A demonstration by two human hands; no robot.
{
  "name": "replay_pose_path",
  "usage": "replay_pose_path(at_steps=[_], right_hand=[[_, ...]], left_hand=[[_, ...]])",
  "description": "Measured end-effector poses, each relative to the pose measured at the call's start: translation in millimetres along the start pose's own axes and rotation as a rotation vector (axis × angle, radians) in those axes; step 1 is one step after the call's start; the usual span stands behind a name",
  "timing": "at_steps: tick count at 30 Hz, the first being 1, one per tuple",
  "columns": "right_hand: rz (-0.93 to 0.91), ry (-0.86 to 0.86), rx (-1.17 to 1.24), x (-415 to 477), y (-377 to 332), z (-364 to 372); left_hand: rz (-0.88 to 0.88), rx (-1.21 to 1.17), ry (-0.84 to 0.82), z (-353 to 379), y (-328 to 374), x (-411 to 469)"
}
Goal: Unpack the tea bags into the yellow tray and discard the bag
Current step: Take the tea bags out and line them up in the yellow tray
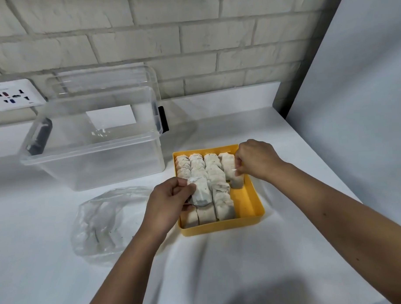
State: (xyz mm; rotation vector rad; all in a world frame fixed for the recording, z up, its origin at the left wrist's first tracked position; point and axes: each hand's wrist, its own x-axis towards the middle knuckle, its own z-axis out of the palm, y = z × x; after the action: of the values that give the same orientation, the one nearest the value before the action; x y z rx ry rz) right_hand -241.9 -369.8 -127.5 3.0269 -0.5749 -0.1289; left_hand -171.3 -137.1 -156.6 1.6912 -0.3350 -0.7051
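Pinching one tea bag (pixel 202 194) in the left hand (pixel 167 198), fingers curled round its upper end, just above the middle rows of the yellow tray (pixel 220 229) at centre frame. Pinching a second tea bag (pixel 237 181) in the right hand (pixel 254 160), thumb and fingertips closed on its top corner, over the rightmost row. Apparently filling the tray: packing three rows from back wall to front, reaching only about halfway down the right row, leaving bare yellow floor at the tray's lower right.

Probably best setting each bag on edge, leaning it against the one behind, and releasing only once standing firm; avoiding dropping it flat and wasting room. Likely wise lowering the right-hand bag first into the open gap, then carrying the left-hand bag across to that same row instead of forcing it into the full rows. Minding strings and tags, too thin to follow here.

Working tight against the tray's right wall and back corner, touching it or not being impossible to tell. Enjoying open tabletop (pixel 221 264) below and to the right of the tray for both arms. Passing the left forearm just beside the crumpled plastic bag (pixel 106 223) at lower left, seemingly holding a few more pale shapes. Staying well apart from the open clear bin (pixel 93 155) at upper left.
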Motion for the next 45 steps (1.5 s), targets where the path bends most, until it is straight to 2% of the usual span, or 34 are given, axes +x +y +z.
replay_pose_path(at_steps=[12, 14, 16, 18, 21, 26, 32, 36, 39, 43, 45], right_hand=[[0.04, 0.125, 0.09, 2.3, -0.1, 14.8], [0.059, 0.238, 0.273, -8.6, -8.2, 11.4], [0.082, 0.305, 0.637, -23.9, -24.4, 3.8], [0.074, 0.216, 0.921, -38.5, -41.5, -3.6], [0.097, 0.11, 1.004, -50.0, -56.0, -3.7], [0.162, 0.089, 1.255, -52.9, -54.4, 2.9], [0.212, 0.09, 1.415, -58.1, -45.8, 0.9], [0.169, 0.074, 1.411, -59.5, -40.5, -2.2], [0.088, 0.085, 1.284, -58.0, -28.3, -9.1], [0.135, 0.202, 0.797, -51.7, 2.4, -13.9], [0.163, 0.168, 0.617, -50.2, 7.8, -7.4]], left_hand=[[-0.05, -0.075, 0.005, 0.9, -2.1, -1.1], [-0.055, -0.094, 0.004, 1.2, -0.5, -1.7], [-0.058, -0.109, 0.006, 1.9, 1.3, -2.8], [-0.065, -0.126, 0.0, 3.9, 3.0, -3.3], [-0.076, -0.167, -0.022, 7.5, 8.2, -6.1], [-0.119, -0.296, -0.077, 10.6, 14.5, -10.3], [-0.131, -0.286, -0.059, 10.9, 15.0, -9.8], [-0.13, -0.28, -0.05, 13.1, 15.1, -9.6], [-0.126, -0.277, -0.046, 12.1, 15.2, -10.0], [-0.12, -0.276, -0.022, 7.2, 13.4, -9.5], [-0.122, -0.28, -0.018, 6.3, 12.4, -8.9]])
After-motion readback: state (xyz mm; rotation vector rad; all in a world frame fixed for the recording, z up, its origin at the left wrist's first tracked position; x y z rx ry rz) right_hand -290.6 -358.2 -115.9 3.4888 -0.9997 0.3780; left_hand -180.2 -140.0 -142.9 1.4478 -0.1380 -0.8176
